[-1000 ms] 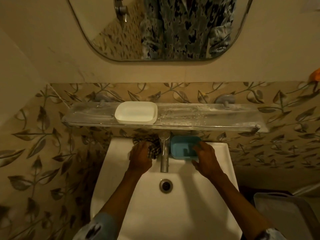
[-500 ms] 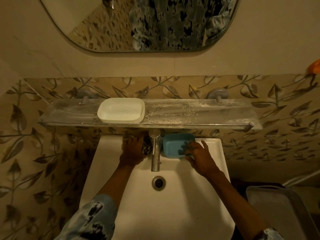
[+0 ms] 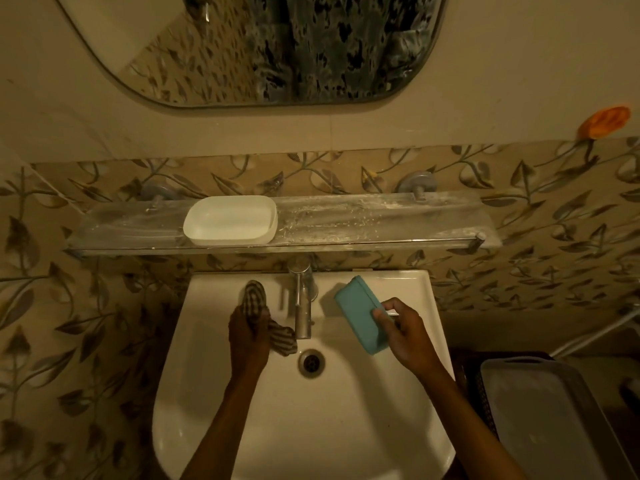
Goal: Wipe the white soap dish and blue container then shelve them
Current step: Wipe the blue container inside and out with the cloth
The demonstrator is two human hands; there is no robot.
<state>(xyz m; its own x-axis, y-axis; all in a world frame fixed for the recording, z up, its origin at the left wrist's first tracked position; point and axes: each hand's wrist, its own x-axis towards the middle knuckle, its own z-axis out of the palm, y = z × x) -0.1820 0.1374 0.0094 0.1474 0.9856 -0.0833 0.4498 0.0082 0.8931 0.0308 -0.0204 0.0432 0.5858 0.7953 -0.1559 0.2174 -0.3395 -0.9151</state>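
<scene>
Head view, dim warm light, small washroom. White sink (image 3: 346,427) sits against a wall of leaf-patterned tiles (image 3: 519,271); plain wall above with a rounded mirror (image 3: 277,46) that reflects patterned fabric. Steel tap (image 3: 303,306) stands at the back centre of the basin, drain (image 3: 311,362) just in front of it. Glass shelf (image 3: 381,223) runs across the wall above the sink on two round mounts, its surface streaked with whitish residue. White soap dish (image 3: 230,220) rests on the shelf, left of centre, open side up. Orange object (image 3: 604,121) on the wall at far right, too blurred to identify. Grey lidded bin (image 3: 540,410) at lower right beside the sink. Both forearms reach in from the bottom edge over the basin. Left hand (image 3: 249,336), left of the tap, is fisted around a checked cloth (image 3: 256,299); one end pokes up above the fist, the other hangs near the tap's spout. Right hand (image 3: 405,336), right of the tap, grips the blue container (image 3: 360,313) by its near end, fingers and thumb curled over it. Container is tipped on edge, off the sink and apart from the cloth.
</scene>
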